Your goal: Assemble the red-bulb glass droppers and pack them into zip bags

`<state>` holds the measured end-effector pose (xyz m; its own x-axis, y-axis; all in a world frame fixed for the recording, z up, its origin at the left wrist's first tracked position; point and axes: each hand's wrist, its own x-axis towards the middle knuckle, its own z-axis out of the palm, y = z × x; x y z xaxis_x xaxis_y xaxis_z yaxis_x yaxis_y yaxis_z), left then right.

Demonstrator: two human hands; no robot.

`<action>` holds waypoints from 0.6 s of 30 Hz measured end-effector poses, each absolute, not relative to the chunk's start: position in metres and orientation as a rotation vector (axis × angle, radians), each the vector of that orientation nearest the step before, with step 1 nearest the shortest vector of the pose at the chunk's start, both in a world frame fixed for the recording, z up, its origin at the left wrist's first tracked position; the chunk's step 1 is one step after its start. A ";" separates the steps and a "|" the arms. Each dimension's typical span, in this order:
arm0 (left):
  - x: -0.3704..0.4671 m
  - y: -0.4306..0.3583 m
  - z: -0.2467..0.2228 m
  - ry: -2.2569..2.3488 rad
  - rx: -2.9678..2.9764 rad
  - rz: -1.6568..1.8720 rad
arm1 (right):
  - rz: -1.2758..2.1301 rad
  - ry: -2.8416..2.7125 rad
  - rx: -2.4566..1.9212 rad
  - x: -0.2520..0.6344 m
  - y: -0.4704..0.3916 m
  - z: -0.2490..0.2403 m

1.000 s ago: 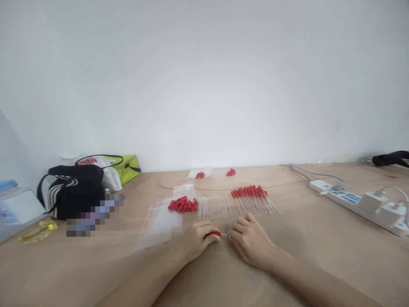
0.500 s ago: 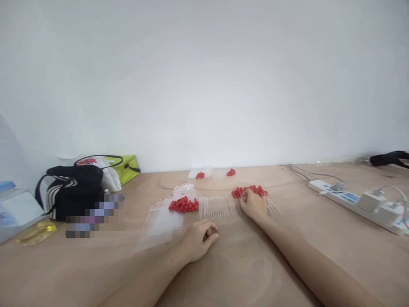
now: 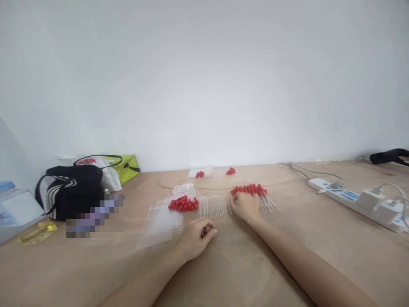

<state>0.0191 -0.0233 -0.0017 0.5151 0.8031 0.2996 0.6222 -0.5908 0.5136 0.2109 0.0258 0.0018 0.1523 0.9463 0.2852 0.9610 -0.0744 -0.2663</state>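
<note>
Left hand (image 3: pixel 198 238)'s loosely curled, palm hidden so can't tell if it's holding anything, red pieces (image 3: pixel 183 204) at its eleven o'clock, and the right hand (image 3: pixel 245 205) blocks some red-tipped sticks (image 3: pixel 254 189) around its one o'clock, grip impossible to make out tbh.

Indoor wkspace, exact type unclear: wood tbl (image 3: pixel 335 238), wall (image 3: pixel 207 85), blk bag (image 3: pixel 79 198), pwr strip (image 3: pixel 349 195).

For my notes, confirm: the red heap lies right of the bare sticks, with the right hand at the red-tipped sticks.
No: the head view shows the red heap left of the bare sticks; the right hand is at the red-tipped sticks.
</note>
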 end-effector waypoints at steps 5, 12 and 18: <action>0.009 -0.017 0.012 1.427 2.490 0.868 | -0.007 -1.852 -2.140 0.200 0.036 0.004; 0.005 0.052 0.053 2.138 2.364 0.410 | -0.045 -1.927 -2.113 0.191 0.038 0.003; 0.019 0.104 0.042 2.296 2.181 0.208 | -0.200 -1.901 -2.002 0.207 0.012 0.002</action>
